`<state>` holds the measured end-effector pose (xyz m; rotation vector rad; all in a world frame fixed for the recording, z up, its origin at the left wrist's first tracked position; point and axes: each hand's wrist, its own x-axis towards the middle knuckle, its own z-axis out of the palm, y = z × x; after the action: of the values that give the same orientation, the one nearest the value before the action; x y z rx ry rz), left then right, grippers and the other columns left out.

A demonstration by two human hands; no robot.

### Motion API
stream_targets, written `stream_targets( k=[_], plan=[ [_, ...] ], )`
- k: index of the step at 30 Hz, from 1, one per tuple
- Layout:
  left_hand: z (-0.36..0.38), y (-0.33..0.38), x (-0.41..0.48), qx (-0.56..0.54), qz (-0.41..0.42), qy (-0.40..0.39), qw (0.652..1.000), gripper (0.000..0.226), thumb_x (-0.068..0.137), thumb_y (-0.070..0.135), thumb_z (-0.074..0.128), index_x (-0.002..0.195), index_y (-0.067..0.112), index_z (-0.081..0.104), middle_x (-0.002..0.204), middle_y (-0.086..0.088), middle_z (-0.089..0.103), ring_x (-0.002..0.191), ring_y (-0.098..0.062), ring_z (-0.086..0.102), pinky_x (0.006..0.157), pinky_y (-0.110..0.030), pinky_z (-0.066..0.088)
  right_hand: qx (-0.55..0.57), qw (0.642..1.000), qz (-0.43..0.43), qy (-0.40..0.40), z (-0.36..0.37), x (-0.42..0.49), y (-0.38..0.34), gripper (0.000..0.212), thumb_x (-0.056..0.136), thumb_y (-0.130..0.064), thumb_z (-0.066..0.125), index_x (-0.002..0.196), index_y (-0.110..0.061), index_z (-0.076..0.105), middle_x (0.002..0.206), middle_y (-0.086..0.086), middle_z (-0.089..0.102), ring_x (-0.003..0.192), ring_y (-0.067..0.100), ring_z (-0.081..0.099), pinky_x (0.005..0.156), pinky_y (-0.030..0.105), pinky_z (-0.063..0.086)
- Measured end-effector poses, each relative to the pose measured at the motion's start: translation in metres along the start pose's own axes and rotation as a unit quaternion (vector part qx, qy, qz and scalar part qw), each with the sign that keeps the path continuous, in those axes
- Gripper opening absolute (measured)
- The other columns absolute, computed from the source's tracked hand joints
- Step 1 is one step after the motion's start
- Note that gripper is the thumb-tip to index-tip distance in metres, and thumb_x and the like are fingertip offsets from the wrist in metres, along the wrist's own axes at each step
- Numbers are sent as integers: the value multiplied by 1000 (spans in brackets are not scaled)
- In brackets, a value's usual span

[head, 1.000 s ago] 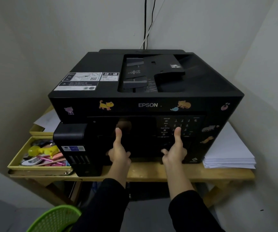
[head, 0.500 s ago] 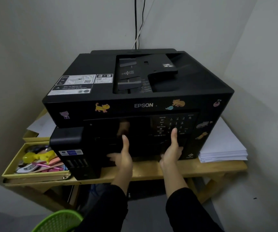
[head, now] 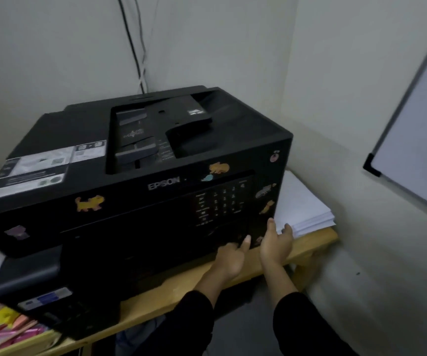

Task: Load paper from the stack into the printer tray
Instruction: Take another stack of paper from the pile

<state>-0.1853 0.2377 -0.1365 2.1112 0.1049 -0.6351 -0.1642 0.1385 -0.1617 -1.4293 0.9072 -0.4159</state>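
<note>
Since half a second ago our view has swung to the right and both hands have slid from the middle of the printer's front to its right lower corner. Landmark: the black Epson printer (head: 135, 191), which fills most of the frame and sits on a pale wooden table (head: 315, 242) in a wall corner. To the printer's right, on the side wall, we note a whiteboard (head: 418, 140) with a grey frame. Just beside the printer's right flank lies the stack of white paper (head: 302, 206), flat on the table and touching nothing of ours that we can confirm. At the printer's lower right front, our right hand (head: 275, 240) is open, palm turned inward, its fingertips close to the near corner of the stack; contact unclear through motion blur. Our left hand (head: 230, 255) rests against the printer's front just left of the right hand, fingers loosely spread, gripping nothing we can make out. Both sleeves are black. Small cat stickers (head: 89, 202) dot the printer's front panel. The tray itself is not distinguishable in the dark front.
</note>
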Motion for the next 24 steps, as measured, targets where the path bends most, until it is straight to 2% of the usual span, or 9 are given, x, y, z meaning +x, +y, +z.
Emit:
stream_targets(
  k=[3, 5, 8, 10, 12, 15, 20, 23, 24],
  plan=[
    [22, 29, 21, 26, 51, -40, 998, 58, 99, 51, 29, 131, 10, 55, 134, -9, 55, 120, -21, 53, 102, -31, 38, -72, 997, -16, 15, -12, 49, -9, 54, 94, -19, 51, 144, -2, 36, 145, 18, 44, 131, 34, 44, 107, 41, 37],
    [39, 50, 39, 25, 78, -57, 995, 53, 101, 44, 31, 119, 4, 61, 122, -14, 62, 107, -23, 58, 91, -29, 43, -121, 992, -27, 18, -19, 85, -16, 51, 93, -15, 50, 141, 0, 40, 142, 20, 47, 129, 36, 45, 106, 40, 37],
    [67, 87, 68, 49, 96, -50, 993, 49, 102, 37, 32, 119, 0, 59, 125, -16, 60, 114, -28, 56, 82, -21, 36, -202, 977, -64, 16, -27, 138, -29, 47, 91, -14, 51, 136, 0, 47, 137, 21, 52, 125, 38, 47, 105, 42, 39],
    [83, 112, 86, 81, 97, -38, 991, 48, 103, 37, 31, 130, 3, 52, 135, -12, 55, 122, -25, 52, 87, -20, 35, -267, 961, -73, 12, -31, 169, -40, 45, 91, -14, 52, 134, -2, 51, 136, 20, 52, 125, 39, 45, 102, 43, 38],
    [96, 131, 109, 108, 78, -25, 991, 46, 103, 33, 32, 136, 5, 45, 142, -12, 48, 126, -25, 48, 100, -25, 37, -342, 937, -69, -13, -32, 199, -52, 44, 90, -15, 50, 132, -4, 52, 137, 19, 49, 126, 39, 40, 102, 47, 36],
    [107, 147, 145, 155, 22, 20, 987, 41, 100, 25, 39, 135, 5, 42, 141, -13, 44, 128, -27, 46, 109, -33, 37, -437, 895, -50, -78, -30, 238, -65, 42, 90, -20, 47, 128, -3, 53, 137, 18, 48, 126, 39, 38, 103, 49, 35],
    [112, 134, 178, 326, -87, 47, 940, 46, 95, 15, 36, 139, -2, 34, 146, -18, 30, 136, -34, 29, 115, -39, 28, -523, 828, 16, -200, -22, 267, -65, 43, 93, -27, 40, 131, -9, 49, 143, 13, 40, 132, 36, 30, 110, 51, 28],
    [116, 131, 180, 386, -122, 30, 914, 54, 101, 19, 30, 146, -6, 16, 156, -21, 10, 144, -36, 13, 119, -40, 19, -533, 819, 23, -209, -13, 271, -61, 40, 95, -25, 41, 129, -8, 52, 144, 14, 39, 135, 35, 28, 113, 51, 25],
    [117, 132, 180, 415, -113, 26, 902, 54, 102, 20, 28, 147, -7, 16, 156, -22, 11, 145, -36, 12, 120, -40, 17, -538, 819, 14, -199, -10, 269, -61, 38, 95, -25, 42, 127, -8, 54, 143, 15, 41, 133, 34, 31, 113, 49, 28]
  ],
)
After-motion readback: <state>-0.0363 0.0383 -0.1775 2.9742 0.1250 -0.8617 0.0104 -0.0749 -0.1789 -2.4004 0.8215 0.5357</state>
